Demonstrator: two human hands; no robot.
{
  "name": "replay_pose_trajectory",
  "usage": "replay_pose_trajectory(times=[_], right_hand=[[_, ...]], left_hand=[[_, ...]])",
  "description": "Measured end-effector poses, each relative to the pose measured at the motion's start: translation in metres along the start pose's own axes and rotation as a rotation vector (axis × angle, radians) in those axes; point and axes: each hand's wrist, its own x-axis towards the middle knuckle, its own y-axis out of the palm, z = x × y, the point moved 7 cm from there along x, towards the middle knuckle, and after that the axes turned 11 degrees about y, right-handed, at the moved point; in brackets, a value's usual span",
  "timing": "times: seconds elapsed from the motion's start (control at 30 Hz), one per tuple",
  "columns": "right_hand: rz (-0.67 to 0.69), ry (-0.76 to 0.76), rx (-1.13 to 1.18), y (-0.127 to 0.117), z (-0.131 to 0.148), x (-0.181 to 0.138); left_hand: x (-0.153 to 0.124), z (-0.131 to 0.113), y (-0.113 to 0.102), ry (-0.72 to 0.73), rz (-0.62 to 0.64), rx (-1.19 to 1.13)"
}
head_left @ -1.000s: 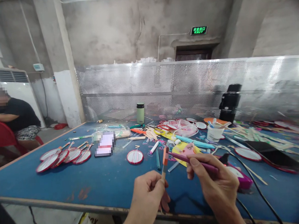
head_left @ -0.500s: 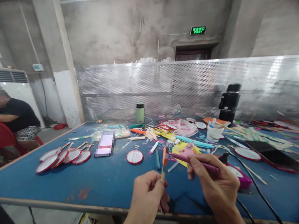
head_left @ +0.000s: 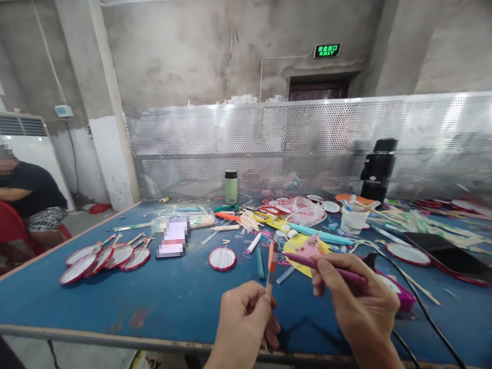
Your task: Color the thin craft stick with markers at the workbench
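Observation:
My left hand [head_left: 243, 319] is closed in a pinch on a thin wooden stick [head_left: 270, 275] with an orange piece at its top, held upright above the near edge of the blue table [head_left: 153, 298]. My right hand [head_left: 359, 303] grips a purple pen-like tool [head_left: 319, 265] with a black cord [head_left: 423, 312]. The tool's tip points left and ends just right of the orange piece. Both hands hover over the table's front middle.
Red-rimmed round fans [head_left: 103, 258] lie at the left, one more [head_left: 222, 258] in the middle. A green flask [head_left: 231, 186], a white cup [head_left: 353, 218], a black device [head_left: 378, 168] and scattered sticks stand farther back. A person [head_left: 15, 195] sits at the left.
My right hand with the purple tool has drawn slightly right, away from the stick's orange top. My left hand has stayed put.

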Motion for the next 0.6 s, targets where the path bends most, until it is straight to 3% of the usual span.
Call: replay_pose_trajectory(times=[0.43,0.6], right_hand=[[0.084,-0.001,-0.019,0.0055,0.0028,-0.0001],[0.038,0.002,-0.012,0.0025,0.0004,-0.0003]], left_hand=[[-0.0010,-0.0008,0.0017,0.001,0.011,-0.001],[-0.0005,0.0003,0.0002,0.003,0.006,-0.003]])
